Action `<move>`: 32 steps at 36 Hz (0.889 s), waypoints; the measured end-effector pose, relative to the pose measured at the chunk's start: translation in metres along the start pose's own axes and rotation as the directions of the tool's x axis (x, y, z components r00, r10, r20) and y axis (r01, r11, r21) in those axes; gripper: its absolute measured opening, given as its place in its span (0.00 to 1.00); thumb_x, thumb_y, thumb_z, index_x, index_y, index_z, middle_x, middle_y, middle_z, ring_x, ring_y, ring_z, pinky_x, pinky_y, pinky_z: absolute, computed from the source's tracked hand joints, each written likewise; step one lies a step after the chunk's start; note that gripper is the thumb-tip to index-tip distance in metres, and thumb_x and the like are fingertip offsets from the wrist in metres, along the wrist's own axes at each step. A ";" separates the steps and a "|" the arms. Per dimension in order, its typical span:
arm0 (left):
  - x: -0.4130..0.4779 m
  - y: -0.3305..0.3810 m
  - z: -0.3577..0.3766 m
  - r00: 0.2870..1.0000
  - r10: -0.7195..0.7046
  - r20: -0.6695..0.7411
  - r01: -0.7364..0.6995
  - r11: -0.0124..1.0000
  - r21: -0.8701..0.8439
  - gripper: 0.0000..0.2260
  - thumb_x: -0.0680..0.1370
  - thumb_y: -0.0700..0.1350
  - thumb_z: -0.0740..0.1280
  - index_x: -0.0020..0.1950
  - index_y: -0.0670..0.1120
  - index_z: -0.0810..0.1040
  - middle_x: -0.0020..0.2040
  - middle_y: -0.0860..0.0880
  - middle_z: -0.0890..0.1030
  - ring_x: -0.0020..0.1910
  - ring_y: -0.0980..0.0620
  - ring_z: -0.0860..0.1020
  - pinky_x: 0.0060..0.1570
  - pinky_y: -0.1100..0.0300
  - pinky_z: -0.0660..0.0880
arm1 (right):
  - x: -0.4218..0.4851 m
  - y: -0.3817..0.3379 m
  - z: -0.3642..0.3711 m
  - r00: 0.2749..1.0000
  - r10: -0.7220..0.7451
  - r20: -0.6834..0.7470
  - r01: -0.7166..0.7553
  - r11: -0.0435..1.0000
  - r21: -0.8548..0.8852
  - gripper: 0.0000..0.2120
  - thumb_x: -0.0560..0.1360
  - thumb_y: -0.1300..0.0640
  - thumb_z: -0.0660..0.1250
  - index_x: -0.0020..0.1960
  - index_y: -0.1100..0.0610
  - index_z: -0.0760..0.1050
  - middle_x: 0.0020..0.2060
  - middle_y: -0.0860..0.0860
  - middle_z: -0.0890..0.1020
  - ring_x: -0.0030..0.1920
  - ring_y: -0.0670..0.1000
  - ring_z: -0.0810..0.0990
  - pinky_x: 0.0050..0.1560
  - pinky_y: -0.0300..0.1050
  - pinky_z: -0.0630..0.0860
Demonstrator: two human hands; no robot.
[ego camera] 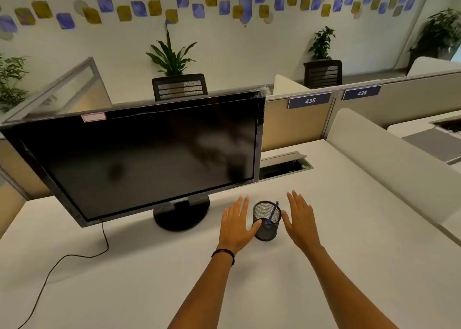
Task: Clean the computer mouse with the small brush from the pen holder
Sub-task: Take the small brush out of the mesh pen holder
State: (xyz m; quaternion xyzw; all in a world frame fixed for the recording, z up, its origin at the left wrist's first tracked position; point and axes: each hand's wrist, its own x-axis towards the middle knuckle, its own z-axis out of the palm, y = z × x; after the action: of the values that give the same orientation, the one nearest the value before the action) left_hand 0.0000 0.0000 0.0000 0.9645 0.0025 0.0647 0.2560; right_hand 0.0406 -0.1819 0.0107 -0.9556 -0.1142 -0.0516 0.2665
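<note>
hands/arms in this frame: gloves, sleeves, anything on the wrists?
No gloves and no sleeves in view; both sides are bare down to the frame edge. The left hand has a thin black wristband, possibly two strands. The right hand has nothing on its wrist. No rings or watch visible.

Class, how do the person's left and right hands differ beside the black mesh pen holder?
The left hand has a black band at its wrist; the right hand has none. The left thumb overlaps the black mesh pen holder; the right hand sits beside it. Both are open, fingers straight.
</note>
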 end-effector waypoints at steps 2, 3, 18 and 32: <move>0.005 0.001 0.004 0.999 -0.044 0.020 0.044 0.999 -0.003 0.47 0.62 0.77 0.34 0.74 0.52 0.46 0.75 0.47 0.53 0.73 0.45 0.53 0.69 0.47 0.48 | 0.003 0.003 0.000 1.000 0.030 0.010 -0.030 0.999 0.011 0.30 0.73 0.44 0.47 0.72 0.56 0.54 0.74 0.57 0.56 0.74 0.57 0.51 0.73 0.58 0.49; 0.007 0.001 0.007 0.998 -0.059 0.022 0.059 0.998 0.006 0.48 0.61 0.77 0.33 0.74 0.52 0.46 0.75 0.47 0.53 0.73 0.45 0.53 0.69 0.47 0.48 | 0.005 0.005 0.002 1.000 0.026 0.013 -0.026 1.000 0.002 0.30 0.73 0.44 0.48 0.72 0.56 0.54 0.74 0.57 0.56 0.74 0.58 0.52 0.73 0.58 0.49; 0.023 0.010 0.016 0.984 -0.081 0.157 0.081 0.997 0.001 0.37 0.74 0.63 0.60 0.74 0.48 0.49 0.74 0.46 0.56 0.72 0.45 0.55 0.70 0.46 0.52 | 0.045 -0.003 0.012 0.994 -0.009 0.110 0.007 1.000 0.016 0.18 0.76 0.55 0.62 0.64 0.60 0.69 0.65 0.59 0.72 0.64 0.59 0.71 0.65 0.53 0.65; 0.020 0.011 0.021 0.983 -0.094 0.159 0.100 0.995 -0.031 0.43 0.67 0.74 0.53 0.73 0.48 0.54 0.73 0.46 0.61 0.72 0.45 0.56 0.69 0.45 0.51 | 0.050 -0.002 0.017 0.991 -0.078 0.112 0.078 0.997 0.006 0.11 0.75 0.59 0.63 0.53 0.64 0.76 0.48 0.62 0.80 0.46 0.59 0.79 0.48 0.48 0.73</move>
State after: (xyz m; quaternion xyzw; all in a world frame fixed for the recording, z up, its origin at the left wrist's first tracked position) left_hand 0.0226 -0.0191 -0.0105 0.9602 0.0279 -0.0243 0.2768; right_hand 0.0889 -0.1621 0.0054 -0.9516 -0.1664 -0.0082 0.2581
